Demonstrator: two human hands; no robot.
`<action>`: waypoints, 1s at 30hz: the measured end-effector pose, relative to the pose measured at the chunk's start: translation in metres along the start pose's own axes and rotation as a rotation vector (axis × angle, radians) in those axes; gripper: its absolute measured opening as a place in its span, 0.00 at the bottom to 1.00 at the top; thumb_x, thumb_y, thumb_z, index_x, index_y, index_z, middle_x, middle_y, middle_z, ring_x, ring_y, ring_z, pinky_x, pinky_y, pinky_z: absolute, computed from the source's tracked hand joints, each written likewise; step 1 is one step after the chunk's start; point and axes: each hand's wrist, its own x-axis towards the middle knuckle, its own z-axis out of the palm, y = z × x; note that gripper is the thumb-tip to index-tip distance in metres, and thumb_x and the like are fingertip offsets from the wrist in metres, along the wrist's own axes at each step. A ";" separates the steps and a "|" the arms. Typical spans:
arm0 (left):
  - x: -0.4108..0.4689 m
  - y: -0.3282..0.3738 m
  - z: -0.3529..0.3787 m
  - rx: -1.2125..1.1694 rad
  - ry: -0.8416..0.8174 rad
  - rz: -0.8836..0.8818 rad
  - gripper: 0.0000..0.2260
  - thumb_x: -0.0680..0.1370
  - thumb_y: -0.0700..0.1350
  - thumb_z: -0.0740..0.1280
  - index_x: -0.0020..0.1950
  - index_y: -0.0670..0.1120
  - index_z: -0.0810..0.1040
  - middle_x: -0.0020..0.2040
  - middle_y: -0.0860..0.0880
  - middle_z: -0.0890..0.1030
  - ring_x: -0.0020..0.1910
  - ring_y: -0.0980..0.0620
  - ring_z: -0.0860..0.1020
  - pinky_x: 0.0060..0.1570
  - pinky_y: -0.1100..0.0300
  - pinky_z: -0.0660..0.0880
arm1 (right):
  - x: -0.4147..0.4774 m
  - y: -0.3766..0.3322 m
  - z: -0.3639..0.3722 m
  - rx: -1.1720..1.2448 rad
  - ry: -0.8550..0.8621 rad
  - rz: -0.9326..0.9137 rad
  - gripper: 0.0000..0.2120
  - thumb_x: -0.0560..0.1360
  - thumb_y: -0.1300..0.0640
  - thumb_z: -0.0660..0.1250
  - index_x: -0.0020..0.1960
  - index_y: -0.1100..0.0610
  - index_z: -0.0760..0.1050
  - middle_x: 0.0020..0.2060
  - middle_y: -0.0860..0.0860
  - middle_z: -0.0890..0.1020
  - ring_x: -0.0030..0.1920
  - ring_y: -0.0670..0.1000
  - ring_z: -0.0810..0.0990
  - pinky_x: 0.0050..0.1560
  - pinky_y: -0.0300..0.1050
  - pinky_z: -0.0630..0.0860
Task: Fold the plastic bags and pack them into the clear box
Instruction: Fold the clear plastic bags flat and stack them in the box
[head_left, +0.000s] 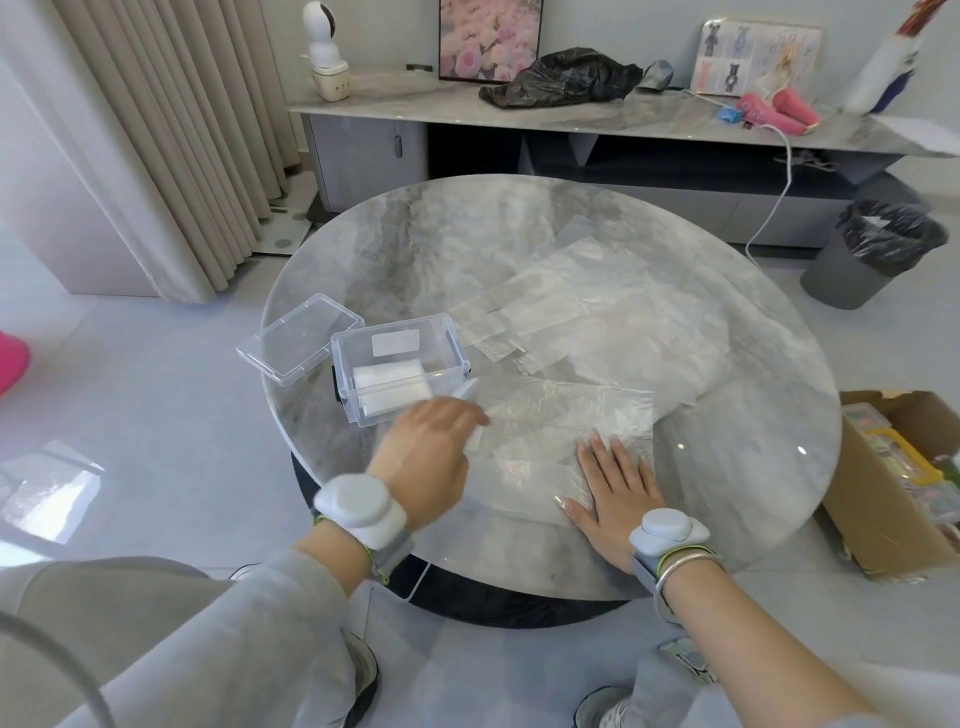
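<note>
Grey sleeve in foreground: person at round marble tabletop, mid-fold. Unfolded bags spread beyond & R of the clear box; one plastic bag lies flat just R of it. Box is open w/ folded bags inside, lid just L. Right hand, fingers straight, pins the bag well R of box. Left hand, blurred at box's front corner, fingers curled; can't tell if gripping. Next, prob.: fold edge over w/o the film slipping.
</note>
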 end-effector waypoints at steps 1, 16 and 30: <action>-0.003 0.002 0.014 -0.016 -0.053 0.068 0.22 0.78 0.40 0.56 0.72 0.48 0.70 0.72 0.49 0.71 0.72 0.48 0.67 0.72 0.54 0.60 | 0.000 0.000 0.000 -0.001 0.001 0.003 0.44 0.65 0.30 0.26 0.76 0.50 0.30 0.75 0.46 0.31 0.75 0.50 0.31 0.75 0.53 0.36; -0.020 -0.052 0.068 0.180 -0.266 0.189 0.31 0.80 0.65 0.38 0.80 0.53 0.40 0.80 0.51 0.40 0.78 0.54 0.38 0.75 0.52 0.39 | -0.030 0.014 0.003 0.001 0.004 0.045 0.49 0.57 0.26 0.15 0.72 0.49 0.25 0.74 0.47 0.30 0.73 0.47 0.27 0.75 0.53 0.33; -0.021 -0.054 0.072 0.202 -0.219 0.204 0.37 0.78 0.72 0.44 0.80 0.52 0.39 0.80 0.51 0.41 0.78 0.53 0.40 0.76 0.48 0.42 | -0.050 -0.007 -0.009 0.081 0.057 -0.054 0.45 0.64 0.27 0.21 0.73 0.53 0.26 0.73 0.49 0.28 0.73 0.49 0.26 0.73 0.51 0.31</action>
